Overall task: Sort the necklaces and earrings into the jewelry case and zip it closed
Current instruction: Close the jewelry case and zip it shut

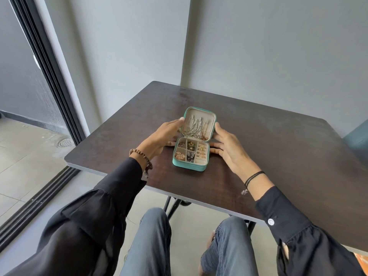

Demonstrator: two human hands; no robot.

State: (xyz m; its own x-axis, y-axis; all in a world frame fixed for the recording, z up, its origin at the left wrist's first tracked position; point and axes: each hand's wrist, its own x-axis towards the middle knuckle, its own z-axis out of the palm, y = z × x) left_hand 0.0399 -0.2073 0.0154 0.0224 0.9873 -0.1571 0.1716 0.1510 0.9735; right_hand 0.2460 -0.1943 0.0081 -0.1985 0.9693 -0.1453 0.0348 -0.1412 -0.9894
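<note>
1. Grey walls meet in a corner behind a dark brown surface [278, 156], with a black sliding door frame [49, 80] and tiled floor off to the left
2. Near the middle of the surface sits the teal jewelry case [189, 167], open, its lid [199, 113] standing roughly upright on the far side
3. Necklaces [196, 126] hang inside the lid, their chains pooling near the hinge; earrings [180, 156] lie in the small compartments of the base, and gold pieces fill the padded column on its right. No loose jewellery shows on the surface
4. The left hand [159, 136] is held fairly flat, fingers nearly straight, with the fingertips touching the lid's left edge; it has hold of nothing
5. The right hand [229, 148] mirrors it: one finger rests against the lid's right edge, the others are spread on the surface just beside the base, and nothing is gripped
6. Sorting looks finished, so the step in hand seems to be closing the lid, with both hands framing it
7. The next move calls for folding the lid down evenly from both sides while the chains stay inside the rim, since a stray loop could catch in the zipper. After that, one hand should steady the case while the other finds the zipper pull, which I cannot make out, and runs it around the edge
</note>
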